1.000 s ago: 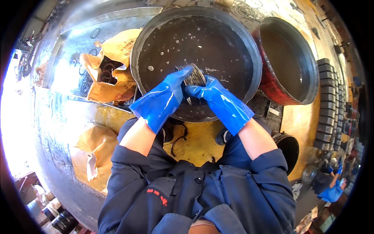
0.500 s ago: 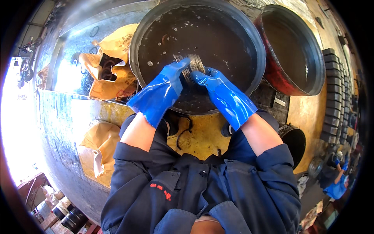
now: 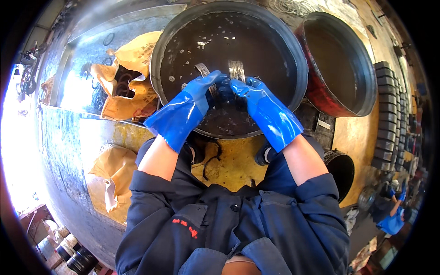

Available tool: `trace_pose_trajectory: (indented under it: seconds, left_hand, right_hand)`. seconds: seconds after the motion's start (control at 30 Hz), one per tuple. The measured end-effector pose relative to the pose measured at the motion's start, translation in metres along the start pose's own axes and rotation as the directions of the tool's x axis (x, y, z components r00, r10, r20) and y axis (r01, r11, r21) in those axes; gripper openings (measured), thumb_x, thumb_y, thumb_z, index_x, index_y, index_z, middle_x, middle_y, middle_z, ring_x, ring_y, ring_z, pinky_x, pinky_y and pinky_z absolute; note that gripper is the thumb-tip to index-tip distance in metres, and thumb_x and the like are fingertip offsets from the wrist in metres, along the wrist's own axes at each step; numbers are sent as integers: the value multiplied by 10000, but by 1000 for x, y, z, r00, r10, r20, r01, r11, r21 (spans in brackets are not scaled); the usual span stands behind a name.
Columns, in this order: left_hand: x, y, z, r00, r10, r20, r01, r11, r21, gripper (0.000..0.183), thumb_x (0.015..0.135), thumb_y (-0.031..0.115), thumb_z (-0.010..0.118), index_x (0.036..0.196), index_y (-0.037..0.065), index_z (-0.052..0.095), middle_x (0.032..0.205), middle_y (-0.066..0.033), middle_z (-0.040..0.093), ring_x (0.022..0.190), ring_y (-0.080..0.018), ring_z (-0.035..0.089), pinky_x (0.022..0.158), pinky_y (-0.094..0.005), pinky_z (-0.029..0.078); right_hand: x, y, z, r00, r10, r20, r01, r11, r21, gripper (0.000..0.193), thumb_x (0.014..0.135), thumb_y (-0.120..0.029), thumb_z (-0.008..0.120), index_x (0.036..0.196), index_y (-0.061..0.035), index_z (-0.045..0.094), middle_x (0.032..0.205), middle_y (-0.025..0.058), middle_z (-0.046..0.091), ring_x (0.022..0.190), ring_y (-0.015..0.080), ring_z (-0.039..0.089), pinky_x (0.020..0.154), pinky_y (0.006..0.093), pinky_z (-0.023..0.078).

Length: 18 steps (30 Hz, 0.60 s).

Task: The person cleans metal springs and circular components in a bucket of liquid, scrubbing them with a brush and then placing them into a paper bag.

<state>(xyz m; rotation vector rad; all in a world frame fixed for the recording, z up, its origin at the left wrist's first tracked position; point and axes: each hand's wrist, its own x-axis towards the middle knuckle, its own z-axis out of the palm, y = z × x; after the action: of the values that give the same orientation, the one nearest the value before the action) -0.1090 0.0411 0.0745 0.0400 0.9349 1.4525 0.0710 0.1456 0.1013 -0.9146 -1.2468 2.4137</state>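
Both my hands wear long blue rubber gloves over a wide round metal tub (image 3: 159, 50) of dark, murky liquid. My left hand (image 3: 198, 91) is closed on a bundle of thin metal rings (image 3: 202, 69), tilted and partly covered by the glove. My right hand (image 3: 251, 94) grips a second bundle of metal rings (image 3: 236, 70), standing more upright, its thumb pressed on the near side. A narrow gap separates the bundles at the top, and the fingers meet between them. The lower parts of both bundles are hidden by the gloves and the dark liquid.
An open paper sack (image 3: 130, 103) with dark rings inside stands left of the tub. A crumpled paper sack (image 3: 114, 167) lies nearer. At right are a red drum (image 3: 316, 87) of brownish liquid, a black bucket (image 3: 348, 172), stacked dark blocks (image 3: 386, 119) and a person in blue (image 3: 392, 223).
The rings, together in one stack before, are now parted into two bundles, one in each hand. The whole view has shifted slightly.
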Motion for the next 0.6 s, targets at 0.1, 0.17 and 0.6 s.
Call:
trace_pose_trajectory:
  seconds: [0.1,0.17,0.6]
  left_hand:
    - [-3,-6,17,993,63,-98,-52,992,113,267,1010,211,715,1210,34,708,1098,-94,757,976,-222,735,884,-388,613]
    - [2,-9,17,983,106,-149,-74,975,211,257,989,190,747,1194,37,716,1046,-78,763,928,-201,735,851,-384,613]
    - [8,-12,12,962,113,-249,-55,972,230,178,952,112,782,1106,34,736,949,-90,761,785,-195,724,716,-358,604]
  right_hand:
    - [2,5,-7,998,-64,22,66,985,-156,369,1011,-230,732,1264,36,695,1131,125,752,1001,183,702,970,325,538]
    - [7,7,-10,999,-39,27,47,925,-376,352,1017,-290,709,1203,7,732,1036,83,753,928,145,674,890,310,528]
    - [-10,1,9,999,45,-27,-52,928,-369,351,984,-389,728,1038,-45,771,785,-8,629,702,77,509,640,254,392]
